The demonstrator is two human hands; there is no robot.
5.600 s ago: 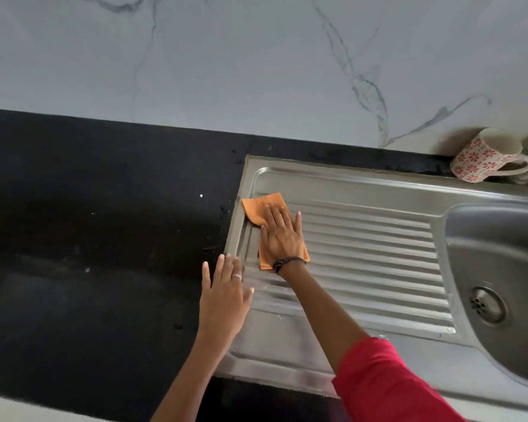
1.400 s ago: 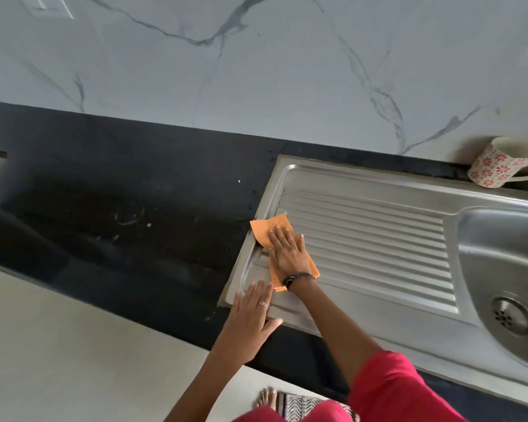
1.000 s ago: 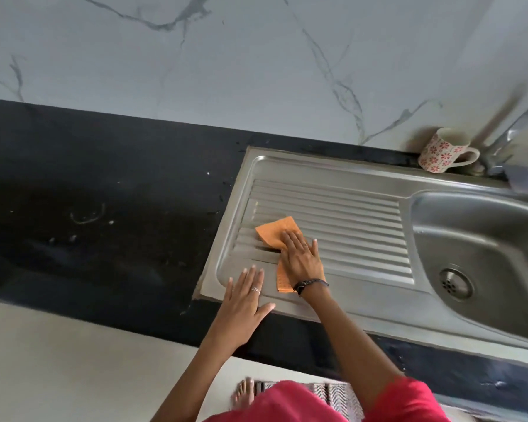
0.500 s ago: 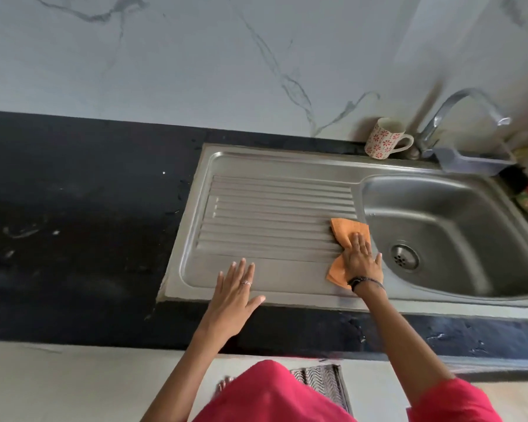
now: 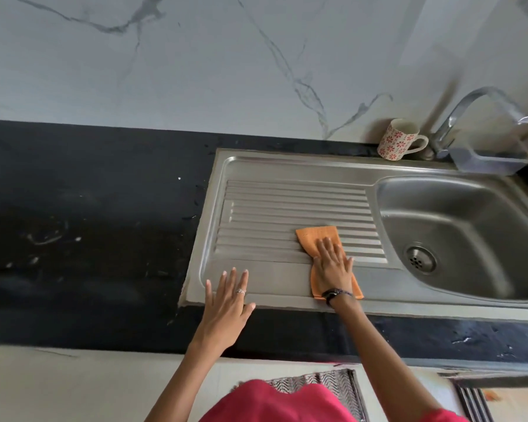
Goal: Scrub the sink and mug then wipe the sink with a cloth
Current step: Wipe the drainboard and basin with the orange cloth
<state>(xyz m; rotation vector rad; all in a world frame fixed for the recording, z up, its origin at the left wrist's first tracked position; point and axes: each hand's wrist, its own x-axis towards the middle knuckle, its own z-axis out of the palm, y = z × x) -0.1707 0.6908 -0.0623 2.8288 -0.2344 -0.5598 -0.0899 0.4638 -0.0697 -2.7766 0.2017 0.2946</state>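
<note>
The right hand (image 5: 333,266) lies flat, fingers straight, pressing one orange cloth (image 5: 317,236) onto the ribbed drainboard of the sink (image 5: 287,172) at centre frame; half a second ago it pressed nearer the basin. The left hand (image 5: 226,303) rests open on the sink's front rim, and one mug (image 5: 398,140) stands upper right, beside one faucet (image 5: 457,117).

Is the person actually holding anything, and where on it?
Nothing is gripped. The right hand presses flat with straight fingers on the middle of the orange cloth on the sink's drainboard. The left hand rests open at the sink's front edge.
</note>
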